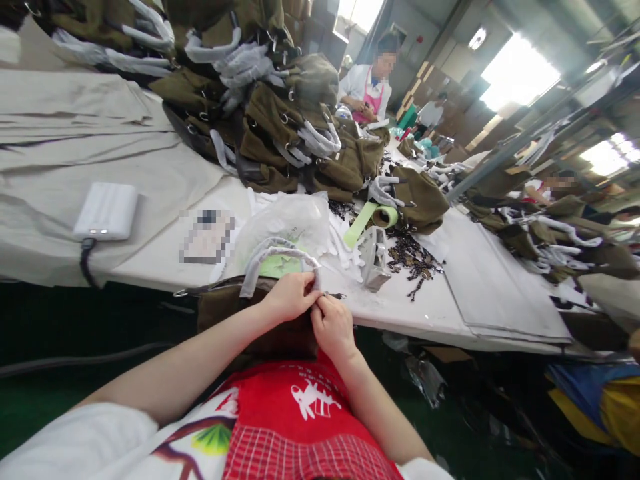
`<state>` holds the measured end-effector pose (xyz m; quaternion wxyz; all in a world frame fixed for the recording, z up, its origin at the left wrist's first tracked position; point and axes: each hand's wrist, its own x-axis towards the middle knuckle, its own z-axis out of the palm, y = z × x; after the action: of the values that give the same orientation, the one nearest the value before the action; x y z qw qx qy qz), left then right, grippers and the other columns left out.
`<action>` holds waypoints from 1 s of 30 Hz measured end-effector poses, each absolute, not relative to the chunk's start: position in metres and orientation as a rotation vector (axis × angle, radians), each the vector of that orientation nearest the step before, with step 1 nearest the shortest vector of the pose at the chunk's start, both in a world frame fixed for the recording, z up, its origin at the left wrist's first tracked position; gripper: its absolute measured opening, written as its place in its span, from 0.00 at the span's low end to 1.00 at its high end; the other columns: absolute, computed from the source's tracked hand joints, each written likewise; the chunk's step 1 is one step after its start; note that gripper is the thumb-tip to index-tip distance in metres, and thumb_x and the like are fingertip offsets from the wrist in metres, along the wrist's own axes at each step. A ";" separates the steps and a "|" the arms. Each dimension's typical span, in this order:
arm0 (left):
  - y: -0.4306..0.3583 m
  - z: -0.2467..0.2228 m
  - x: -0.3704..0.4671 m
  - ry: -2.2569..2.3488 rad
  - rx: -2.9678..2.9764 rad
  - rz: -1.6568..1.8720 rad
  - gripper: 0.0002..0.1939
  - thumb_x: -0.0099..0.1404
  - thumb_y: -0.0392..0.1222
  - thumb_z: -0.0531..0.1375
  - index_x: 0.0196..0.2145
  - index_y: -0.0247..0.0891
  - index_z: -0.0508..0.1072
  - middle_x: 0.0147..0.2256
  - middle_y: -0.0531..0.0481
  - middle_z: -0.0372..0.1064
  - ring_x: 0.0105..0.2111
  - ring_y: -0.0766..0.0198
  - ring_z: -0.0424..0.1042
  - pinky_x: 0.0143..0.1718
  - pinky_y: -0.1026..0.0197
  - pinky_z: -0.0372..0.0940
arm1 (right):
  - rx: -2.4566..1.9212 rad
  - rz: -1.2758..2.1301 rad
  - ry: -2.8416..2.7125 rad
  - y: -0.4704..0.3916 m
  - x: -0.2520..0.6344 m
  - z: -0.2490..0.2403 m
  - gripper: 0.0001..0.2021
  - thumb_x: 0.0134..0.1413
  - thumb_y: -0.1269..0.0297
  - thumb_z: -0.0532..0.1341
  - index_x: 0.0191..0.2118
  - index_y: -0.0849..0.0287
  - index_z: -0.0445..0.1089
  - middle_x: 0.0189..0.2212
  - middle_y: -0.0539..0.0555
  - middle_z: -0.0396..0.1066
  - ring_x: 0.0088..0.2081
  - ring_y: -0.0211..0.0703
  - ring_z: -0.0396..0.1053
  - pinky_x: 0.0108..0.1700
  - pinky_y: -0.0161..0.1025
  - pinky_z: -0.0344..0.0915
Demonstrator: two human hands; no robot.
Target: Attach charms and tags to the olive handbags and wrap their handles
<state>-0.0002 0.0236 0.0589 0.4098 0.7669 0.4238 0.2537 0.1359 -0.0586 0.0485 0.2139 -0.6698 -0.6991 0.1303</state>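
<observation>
A dark olive-brown handbag [215, 308] lies against my front at the table's near edge. Its curved handle [260, 260] is wrapped in pale grey film and arches up in front of me. My left hand [294, 295] is closed around the right end of this handle. Pressed up against it, my right hand [334, 325] has its fingers pinched together at the handle's base. Whatever lies between those right fingertips is hidden. A small dark piece shows just beyond them on the table. Clear plastic [285, 217] lies crumpled behind the handle.
Many olive bags [270, 127] are heaped at the back left. A green tape roll [385, 216], a tape dispenser [374, 260] and dark chain straps [413, 257] lie to the right. A white box with a cable [107, 210] sits left. A co-worker [367, 87] stands beyond.
</observation>
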 end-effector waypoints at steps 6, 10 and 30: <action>0.023 0.047 -0.007 0.876 1.409 0.525 0.17 0.54 0.55 0.61 0.30 0.37 0.69 0.18 0.58 0.63 0.19 0.65 0.65 0.21 0.64 0.61 | -1.651 0.774 -1.708 -0.058 0.149 0.042 0.15 0.62 0.64 0.49 0.24 0.57 0.60 0.22 0.48 0.62 0.27 0.39 0.62 0.32 0.34 0.58; 0.015 0.051 -0.004 0.939 1.553 0.549 0.09 0.56 0.46 0.60 0.30 0.37 0.68 0.20 0.55 0.67 0.21 0.63 0.69 0.24 0.63 0.62 | -1.902 0.295 -1.918 -0.065 0.139 0.053 0.12 0.62 0.68 0.51 0.27 0.58 0.64 0.27 0.53 0.66 0.32 0.43 0.64 0.37 0.38 0.57; 0.039 0.038 -0.015 0.933 1.624 0.647 0.15 0.62 0.53 0.55 0.33 0.38 0.69 0.24 0.54 0.69 0.24 0.61 0.67 0.27 0.61 0.61 | -1.561 0.628 -1.666 -0.065 0.152 0.061 0.19 0.55 0.67 0.61 0.54 0.57 0.66 0.36 0.52 0.74 0.37 0.42 0.72 0.42 0.38 0.68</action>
<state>-0.0150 0.0391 0.0378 0.5481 0.6855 0.3937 0.2732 0.1519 -0.0653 0.0611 0.3772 -0.6105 -0.6516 0.2457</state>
